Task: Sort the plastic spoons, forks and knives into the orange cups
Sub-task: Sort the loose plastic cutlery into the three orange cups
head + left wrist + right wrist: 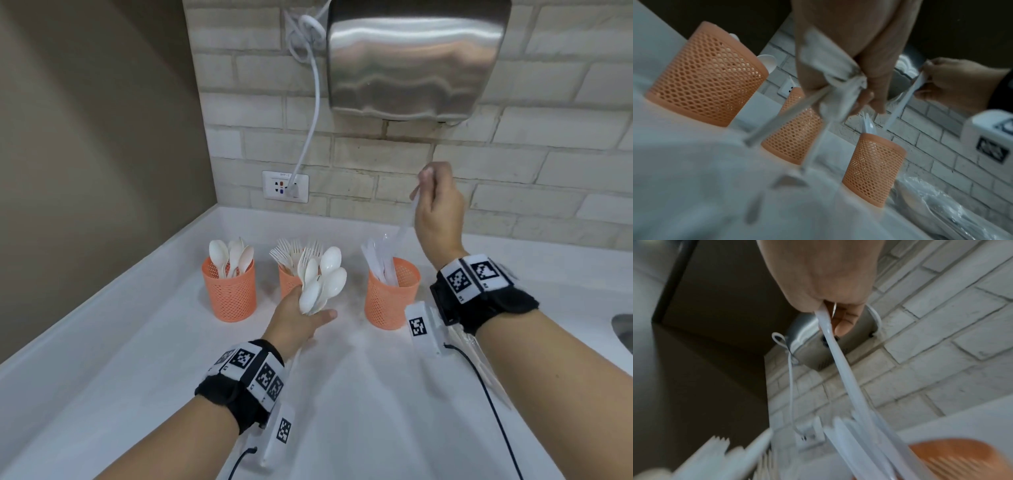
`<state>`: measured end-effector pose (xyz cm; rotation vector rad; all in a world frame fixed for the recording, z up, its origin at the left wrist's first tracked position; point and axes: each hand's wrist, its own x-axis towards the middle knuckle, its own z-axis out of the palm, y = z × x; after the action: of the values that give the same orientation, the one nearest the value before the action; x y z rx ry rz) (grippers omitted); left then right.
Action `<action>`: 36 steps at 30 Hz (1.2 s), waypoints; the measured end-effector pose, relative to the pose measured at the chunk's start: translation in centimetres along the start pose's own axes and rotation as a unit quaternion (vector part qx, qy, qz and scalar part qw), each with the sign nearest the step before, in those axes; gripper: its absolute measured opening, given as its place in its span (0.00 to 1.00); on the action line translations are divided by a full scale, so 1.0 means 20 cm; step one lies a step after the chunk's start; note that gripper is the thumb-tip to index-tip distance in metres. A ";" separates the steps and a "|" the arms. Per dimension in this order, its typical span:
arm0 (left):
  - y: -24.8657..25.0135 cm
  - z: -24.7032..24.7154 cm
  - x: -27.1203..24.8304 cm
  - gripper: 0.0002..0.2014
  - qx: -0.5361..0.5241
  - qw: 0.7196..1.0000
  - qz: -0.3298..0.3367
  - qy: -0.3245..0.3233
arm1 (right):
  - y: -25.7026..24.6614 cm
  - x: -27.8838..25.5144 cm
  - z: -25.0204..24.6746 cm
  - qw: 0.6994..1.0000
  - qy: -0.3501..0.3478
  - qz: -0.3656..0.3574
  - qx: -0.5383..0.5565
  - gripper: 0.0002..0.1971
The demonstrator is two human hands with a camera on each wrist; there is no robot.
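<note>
Three orange mesh cups stand in a row on the white counter. The left cup (230, 291) holds spoons, the middle cup (288, 280) holds forks, and the right cup (392, 294) holds knives. My left hand (301, 317) grips a bunch of white spoons (323, 277) in front of the middle cup, bowls up. Their handles (789, 112) point down past the palm in the left wrist view. My right hand (435, 202) is raised above the right cup and pinches a clear plastic knife (406, 219) by its top end. The knife (840, 363) hangs down toward the cup.
A steel hand dryer (414, 58) hangs on the brick wall, its white cord (310, 130) running to a socket (285, 186). Clear-wrapped cutlery (479, 363) lies under my right forearm. A sink edge (623, 329) shows at far right. A brown wall closes the left side.
</note>
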<state>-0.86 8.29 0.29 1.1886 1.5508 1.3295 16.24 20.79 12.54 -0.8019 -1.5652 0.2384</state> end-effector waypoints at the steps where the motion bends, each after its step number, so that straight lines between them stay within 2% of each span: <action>1: 0.01 0.00 -0.01 0.17 -0.021 1.000 0.004 -0.023 | 0.05 -0.03 0.01 0.999 -0.031 -0.001 -0.019 0.13; 4: 0.04 0.00 -0.03 0.10 -0.069 0.995 0.014 -0.072 | 0.21 -0.13 0.04 0.986 -0.136 0.028 -0.097 0.11; 8: 0.06 -0.03 -0.03 0.05 -0.133 0.986 -0.009 -0.104 | 0.34 -0.21 0.08 0.942 -0.256 0.081 -0.199 0.12; 10: 0.07 -0.04 -0.02 0.04 -0.168 0.979 -0.023 -0.116 | 0.31 -0.20 0.09 0.932 -0.249 0.070 -0.253 0.14; 11: 0.08 -0.04 -0.02 0.03 -0.183 0.976 -0.028 -0.114 | 0.26 -0.19 0.09 0.940 -0.218 0.062 -0.254 0.17; 13: 0.09 -0.04 -0.01 0.03 -0.206 0.973 -0.035 -0.099 | 0.14 -0.18 0.10 0.970 -0.146 0.019 -0.195 0.18; 14: 0.10 -0.03 -0.01 0.03 -0.214 0.972 -0.036 -0.092 | 0.07 -0.19 0.10 0.981 -0.133 -0.001 -0.142 0.14; 15: 0.10 -0.03 -0.01 0.03 -0.217 0.972 -0.034 -0.087 | -0.01 -0.20 0.11 0.985 -0.150 -0.003 -0.090 0.10; 17: 0.10 -0.02 -0.01 0.03 -0.218 0.973 -0.025 -0.077 | -0.14 -0.25 0.12 0.965 -0.260 0.036 -0.024 0.07; 19: 0.10 -0.02 -0.01 0.06 -0.212 0.975 -0.017 -0.065 | -0.22 -0.32 0.15 0.918 -0.385 0.089 -0.016 0.12; 21: 0.10 -0.02 -0.01 0.10 -0.191 0.980 -0.011 -0.059 | -0.26 -0.39 0.18 0.888 -0.439 0.130 -0.029 0.17; 23: 0.11 -0.02 -0.02 0.13 -0.175 0.983 -0.003 -0.054 | -0.26 -0.44 0.21 0.883 -0.439 0.166 -0.013 0.21; 25: 0.11 -0.03 -0.04 0.15 -0.170 0.984 0.003 -0.055 | -0.26 -0.45 0.22 0.875 -0.443 0.193 0.019 0.16; 28: 0.13 -0.05 -0.05 0.12 -0.160 0.985 0.008 -0.069 | -0.26 -0.45 0.23 0.861 -0.418 0.258 0.133 0.11; 31: 0.13 -0.07 -0.06 0.11 -0.181 0.980 -0.003 -0.083 | -0.25 -0.41 0.22 0.858 -0.343 0.289 0.250 0.09; 34: 0.13 -0.10 -0.06 0.05 -0.208 0.975 -0.022 -0.069 | -0.23 -0.32 0.21 0.860 -0.241 0.296 0.340 0.10; 36: 0.11 -0.12 -0.07 0.07 -0.221 0.973 -0.035 -0.054 | -0.22 -0.26 0.19 0.835 -0.175 0.322 0.410 0.12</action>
<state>-2.33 6.44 2.90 0.8986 1.1289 1.4422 10.95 15.50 10.44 -0.5649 -1.2635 1.5170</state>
